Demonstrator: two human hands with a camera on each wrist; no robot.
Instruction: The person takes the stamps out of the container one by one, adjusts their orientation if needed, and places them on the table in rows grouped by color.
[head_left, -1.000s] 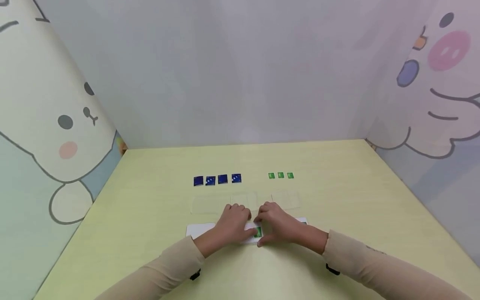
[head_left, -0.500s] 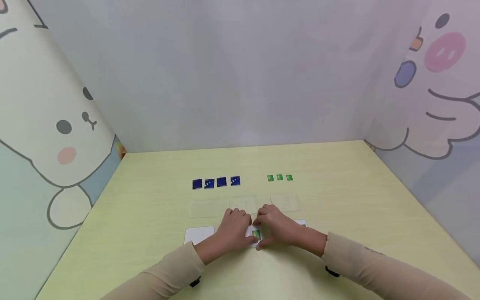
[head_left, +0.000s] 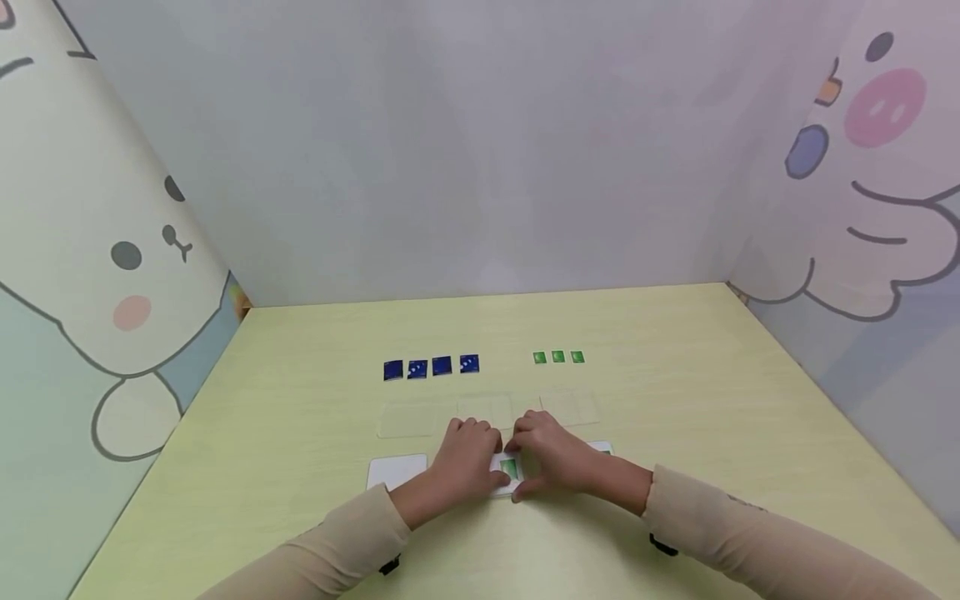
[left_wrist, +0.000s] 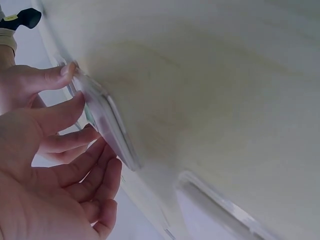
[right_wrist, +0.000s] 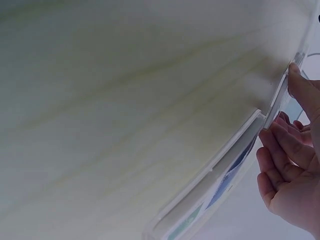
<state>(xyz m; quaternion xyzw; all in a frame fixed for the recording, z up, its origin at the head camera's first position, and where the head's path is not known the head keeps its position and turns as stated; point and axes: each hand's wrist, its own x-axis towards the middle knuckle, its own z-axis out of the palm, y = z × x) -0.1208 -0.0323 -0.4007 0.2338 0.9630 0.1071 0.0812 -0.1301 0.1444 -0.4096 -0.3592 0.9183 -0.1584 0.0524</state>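
In the head view a flat white case [head_left: 497,489] with rounded corners lies between both hands, near the front of the table. A small green square [head_left: 509,469] shows on its top. My left hand [head_left: 467,458] grips its left part, with the thumb at the near side and the fingers at the far edge. My right hand [head_left: 553,454] holds its right end the same way. In the left wrist view the case [left_wrist: 107,120] stands edge-on between fingers and thumbs. In the right wrist view its thin rim [right_wrist: 276,102] shows between thumb and fingers. The hands hide most of it.
Another white case [head_left: 397,471] lies left; a third [head_left: 602,447], partly hidden, lies right. Clear covers [head_left: 407,419] lie beyond the hands in a row. Farther back are several dark blue squares [head_left: 442,365] and 3 green squares [head_left: 558,357]. Walls rise behind and at both sides.
The left thumb has slid slightly toward the near edge, uncovering more of the green square. Both hands keep hold of the case. The head view has shifted a little.
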